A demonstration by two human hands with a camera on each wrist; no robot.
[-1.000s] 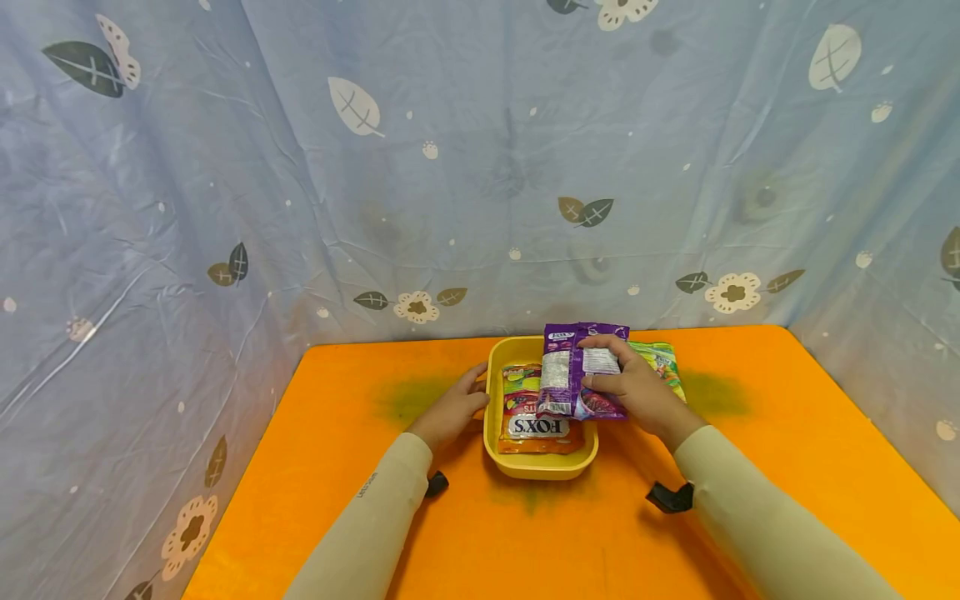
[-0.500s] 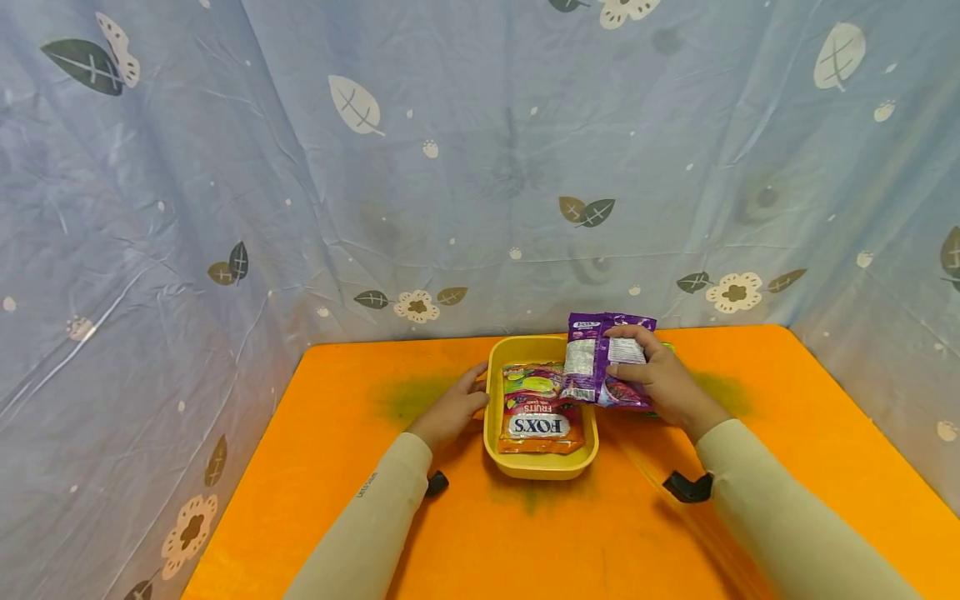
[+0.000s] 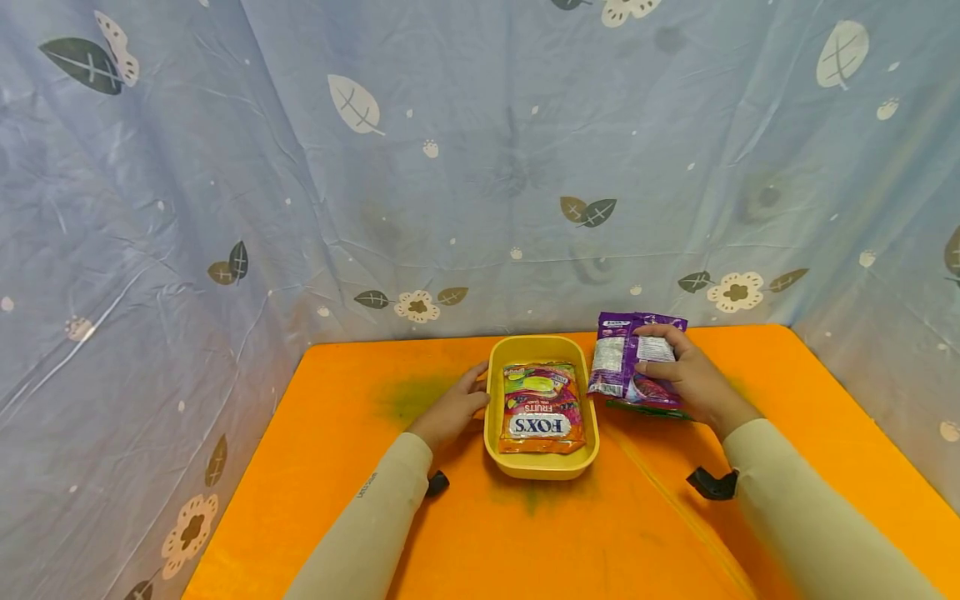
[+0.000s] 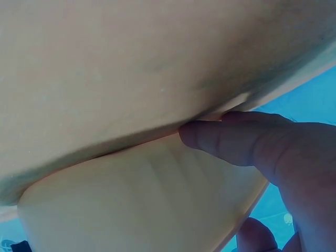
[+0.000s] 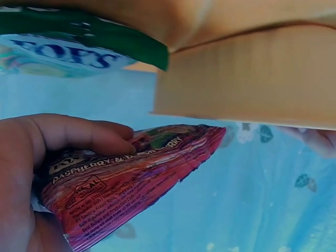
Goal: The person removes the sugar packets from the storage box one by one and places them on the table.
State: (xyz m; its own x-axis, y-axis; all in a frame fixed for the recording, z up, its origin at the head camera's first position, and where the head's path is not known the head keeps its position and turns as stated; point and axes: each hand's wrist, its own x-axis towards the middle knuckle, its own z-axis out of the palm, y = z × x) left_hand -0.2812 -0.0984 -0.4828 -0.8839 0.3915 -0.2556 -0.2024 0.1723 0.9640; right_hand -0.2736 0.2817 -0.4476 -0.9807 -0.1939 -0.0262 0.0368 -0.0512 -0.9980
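Note:
My right hand [image 3: 697,382] pinches a purple Fox's candy packet [image 3: 613,354] between thumb and fingers, just right of the yellow tray [image 3: 542,473]. In the right wrist view, the packet's raspberry print [image 5: 121,181] shows, held apart from the tray's wall. Mostly hidden under it in the head view is a green Fox's packet [image 5: 89,47], which lies on the table. A red and orange Fox's Fruits packet [image 3: 538,408] lies flat inside the tray. My left hand [image 3: 452,410] touches the tray's left wall with fairly straight fingers.
The tray stands on an orange table [image 3: 360,517] with dark green stains. A blue-grey leaf-patterned curtain [image 3: 480,167] rises behind and at both sides. Black straps or mounts [image 3: 712,483] sit at my wrists.
My right hand has carried the purple packet rightward, from above the tray to over the green packet, uncovering the fruit packet. My left hand and the tray have stayed put.

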